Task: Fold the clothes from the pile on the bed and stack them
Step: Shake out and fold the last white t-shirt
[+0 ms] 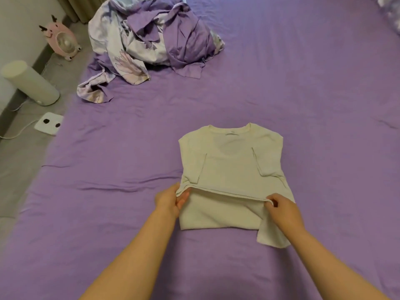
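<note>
A cream T-shirt (231,161) lies flat on the purple bed sheet (313,94), collar away from me, both sleeves folded inward. Its lower part is doubled over toward the collar. My left hand (171,201) pinches the left corner of the lifted hem edge. My right hand (281,210) pinches the right corner of the same edge. A small flap of the shirt sticks out near my right wrist. A pile of purple and floral clothes (151,37) sits far back on the left of the bed.
On the grey floor to the left stand a pink fan (62,40), a white cylinder (30,83) and a white scale (49,123) with a cable. A bit of patterned fabric (389,11) shows at the top right corner.
</note>
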A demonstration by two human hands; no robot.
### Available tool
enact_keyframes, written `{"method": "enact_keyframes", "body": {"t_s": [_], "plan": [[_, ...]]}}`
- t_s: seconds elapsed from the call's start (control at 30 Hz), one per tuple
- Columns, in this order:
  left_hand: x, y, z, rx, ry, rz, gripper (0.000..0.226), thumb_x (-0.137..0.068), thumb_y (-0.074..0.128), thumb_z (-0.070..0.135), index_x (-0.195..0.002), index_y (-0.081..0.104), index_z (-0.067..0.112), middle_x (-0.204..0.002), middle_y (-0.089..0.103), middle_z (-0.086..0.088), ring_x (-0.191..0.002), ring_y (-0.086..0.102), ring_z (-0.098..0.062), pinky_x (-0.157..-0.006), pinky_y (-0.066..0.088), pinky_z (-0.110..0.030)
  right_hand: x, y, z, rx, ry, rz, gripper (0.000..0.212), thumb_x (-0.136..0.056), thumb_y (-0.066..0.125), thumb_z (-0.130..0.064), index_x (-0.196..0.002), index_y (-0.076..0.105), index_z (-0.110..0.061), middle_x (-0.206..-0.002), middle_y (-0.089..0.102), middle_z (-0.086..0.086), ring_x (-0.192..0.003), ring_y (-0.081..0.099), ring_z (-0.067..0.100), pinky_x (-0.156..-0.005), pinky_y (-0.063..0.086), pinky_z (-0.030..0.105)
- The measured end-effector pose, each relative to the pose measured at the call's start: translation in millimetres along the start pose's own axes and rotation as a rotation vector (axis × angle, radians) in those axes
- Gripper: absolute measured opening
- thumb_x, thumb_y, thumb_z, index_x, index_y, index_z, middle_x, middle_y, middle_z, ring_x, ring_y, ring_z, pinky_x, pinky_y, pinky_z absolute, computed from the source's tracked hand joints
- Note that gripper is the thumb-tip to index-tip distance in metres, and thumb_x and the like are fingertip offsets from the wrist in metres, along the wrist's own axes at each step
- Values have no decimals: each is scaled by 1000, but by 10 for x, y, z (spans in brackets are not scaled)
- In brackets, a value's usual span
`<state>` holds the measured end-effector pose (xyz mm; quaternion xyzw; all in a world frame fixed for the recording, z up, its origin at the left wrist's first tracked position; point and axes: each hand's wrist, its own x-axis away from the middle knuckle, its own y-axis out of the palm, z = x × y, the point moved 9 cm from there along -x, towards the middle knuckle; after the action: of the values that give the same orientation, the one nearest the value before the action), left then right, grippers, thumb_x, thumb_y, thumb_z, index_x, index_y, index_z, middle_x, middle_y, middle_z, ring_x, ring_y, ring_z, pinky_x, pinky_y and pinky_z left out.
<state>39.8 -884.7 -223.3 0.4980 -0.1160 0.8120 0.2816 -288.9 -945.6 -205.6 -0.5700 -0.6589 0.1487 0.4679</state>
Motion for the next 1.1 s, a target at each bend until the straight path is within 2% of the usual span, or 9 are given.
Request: {"method": "enact_keyframes", "body": {"t_s": [0.17, 0.33, 0.47, 0.67, 0.87, 0.93, 1.0, 1.03, 1.1], "plan": [[-151, 340, 174, 33, -28, -54, 9, -95, 53, 2, -92, 56, -6, -58, 66, -16, -40, 64, -20, -38, 52, -26, -443, -201, -249, -154, 0, 45, 13, -91, 61, -23, -81, 62, -14, -72, 59, -7, -74, 53, 17, -64, 36, 31], [-268, 674, 333, 52, -26, -73, 23, -96, 50, 1, -118, 54, -8, -84, 63, -20, -42, 65, -20, -41, 55, -27, -882, -395, -474, -252, -23, 56, 18, -92, 60, -26, -81, 65, -12, -77, 64, -1, -75, 55, 18, -63, 40, 28], [-373, 869, 493, 67, -33, -62, 31, -96, 47, -2, -126, 49, -12, -74, 66, -23, -44, 66, -23, -39, 54, -29, -1311, -451, -554, -291, 8, 47, 8, -91, 58, -16, -93, 65, -20, -84, 62, -7, -84, 57, 18, -68, 40, 29], [-629, 1215, 742, 129, -60, -65, 35, -97, 46, -2, -130, 46, -12, -59, 66, -23, -45, 66, -26, -38, 53, -31, -1917, -526, -788, -272, 3, 33, 8, -87, 62, -14, -86, 64, -21, -73, 57, -11, -71, 52, 11, -59, 38, 21], [-929, 1541, 903, 163, -54, -71, 20, -100, 38, 1, -114, 51, -5, -58, 66, -20, -42, 65, -23, -42, 55, -31, -2412, -452, -955, -348, -4, 13, 10, -89, 63, -15, -98, 66, -18, -78, 58, -4, -74, 52, 15, -66, 40, 26], [-1048, 1598, 859, 156, -30, -54, 14, -100, 40, 5, -110, 49, 0, -75, 64, -17, -51, 68, -22, -56, 58, -34, -2479, -358, -917, -363, 1, 3, 18, -91, 61, -16, -109, 65, -16, -82, 58, -6, -76, 53, 11, -61, 39, 16], [-1171, 1622, 764, 134, 11, -2, 10, -101, 42, 11, -106, 47, 5, -82, 56, -12, -76, 68, -26, -80, 57, -40, -2475, -261, -822, -338, -4, 1, 27, -91, 61, -19, -118, 61, -14, -90, 58, -8, -85, 54, 10, -60, 34, 11], [-1213, 1641, 693, 116, 29, 26, 10, -101, 43, 13, -100, 49, 4, -80, 54, -10, -83, 65, -27, -87, 55, -43, -2441, -224, -771, -322, -17, 3, 32, -91, 63, -22, -121, 58, -14, -96, 57, -8, -93, 56, 12, -67, 33, 10], [-1243, 1744, 525, 24, 63, 33, 17, -99, 45, 14, -85, 51, 6, -76, 53, -8, -78, 64, -24, -78, 55, -39, -2339, -171, -693, -280, -82, 6, 49, -86, 69, -30, -129, 50, -16, -112, 56, -8, -112, 53, 16, -85, 35, 18]]}}
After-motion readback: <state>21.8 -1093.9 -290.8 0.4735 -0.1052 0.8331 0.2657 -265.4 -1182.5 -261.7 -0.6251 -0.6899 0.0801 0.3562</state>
